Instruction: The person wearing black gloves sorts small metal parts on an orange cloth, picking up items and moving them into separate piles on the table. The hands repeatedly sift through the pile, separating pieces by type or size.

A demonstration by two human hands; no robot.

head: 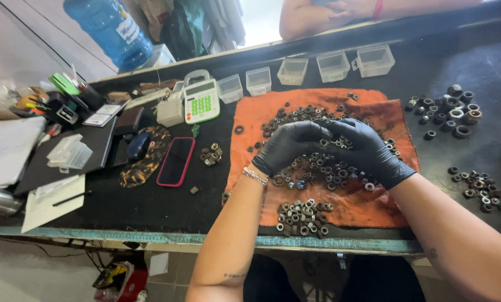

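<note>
Gloved grips [323, 142] on nut-strewn orange cloth [373, 207], black bench [150, 207]

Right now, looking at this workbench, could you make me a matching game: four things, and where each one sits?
Things:
1. calculator
2. phone
3. water bottle
4. clear boxes

Places:
A. far left corner, behind the bench
B. in a row along the bench's far edge
C. left of the orange cloth, lying flat, red-edged
D. beyond the phone, green keys

Pairs: 1-D, 2-C, 3-A, 4-B
</note>
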